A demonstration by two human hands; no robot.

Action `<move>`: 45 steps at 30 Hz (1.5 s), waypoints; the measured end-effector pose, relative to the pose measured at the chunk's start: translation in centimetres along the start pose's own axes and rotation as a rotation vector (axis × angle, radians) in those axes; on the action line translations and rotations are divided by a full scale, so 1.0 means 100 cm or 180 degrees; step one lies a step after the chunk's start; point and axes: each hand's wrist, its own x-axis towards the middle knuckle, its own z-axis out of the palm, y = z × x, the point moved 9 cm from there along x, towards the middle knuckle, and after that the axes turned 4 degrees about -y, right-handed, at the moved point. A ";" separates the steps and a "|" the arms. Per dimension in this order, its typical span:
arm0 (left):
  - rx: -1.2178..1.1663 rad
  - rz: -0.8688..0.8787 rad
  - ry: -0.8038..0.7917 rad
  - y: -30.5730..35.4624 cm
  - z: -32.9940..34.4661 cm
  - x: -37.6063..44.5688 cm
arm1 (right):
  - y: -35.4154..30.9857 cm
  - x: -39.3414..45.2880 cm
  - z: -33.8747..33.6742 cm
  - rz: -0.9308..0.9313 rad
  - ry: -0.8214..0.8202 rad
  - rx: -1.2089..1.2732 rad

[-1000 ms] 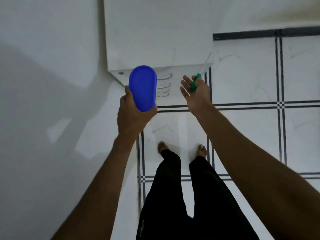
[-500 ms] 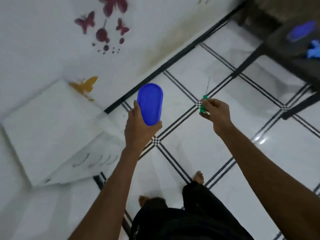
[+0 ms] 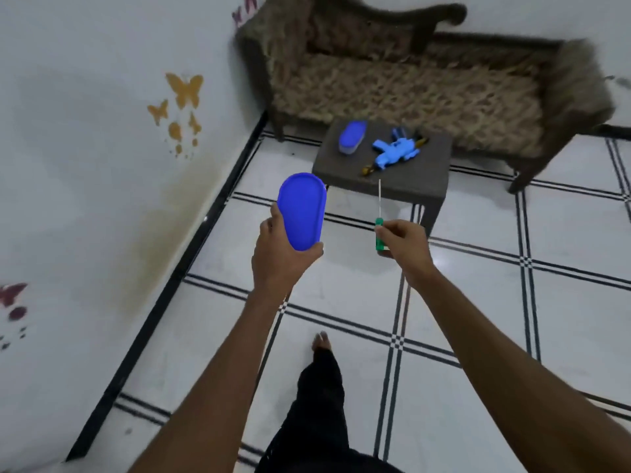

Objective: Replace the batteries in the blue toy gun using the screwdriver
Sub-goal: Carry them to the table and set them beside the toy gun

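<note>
Screwdriver in right hand grip

Lid: solid blue. Screwdriver: green handle. Toy gun: light blue. Sofa: brown mottled print. Floor: white tiles, black lines. Wall: white, orange butterflies.

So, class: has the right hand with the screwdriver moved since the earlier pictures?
Yes. The right hand, gripping the screwdriver, has swung from the white cabinet toward the table.
</note>
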 end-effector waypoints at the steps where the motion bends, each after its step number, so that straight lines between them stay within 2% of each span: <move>1: 0.0002 0.0078 -0.0052 0.012 0.011 0.026 | -0.001 0.023 -0.007 0.0028 0.0079 0.0013; 12: 0.0276 0.0208 -0.0778 0.088 0.104 0.269 | -0.027 0.233 -0.063 0.0491 0.0560 0.0028; 19: 0.0408 0.0152 -0.0938 0.112 0.173 0.392 | -0.016 0.370 -0.086 0.0715 0.0576 -0.0103; 22: 0.0455 -0.0053 -0.0945 0.110 0.207 0.440 | -0.002 0.433 -0.088 0.0845 0.0478 -0.0235; 29: 0.0646 -0.0363 -0.1079 0.095 0.274 0.515 | 0.033 0.550 -0.075 0.1183 0.0191 -0.0612; 34: 0.0696 -0.0574 -0.1158 0.057 0.313 0.559 | 0.059 0.620 -0.056 0.1291 0.0061 -0.0928; 45: 0.0727 -0.0962 -0.1032 -0.052 0.363 0.637 | 0.117 0.740 -0.003 0.1396 0.0364 -0.1513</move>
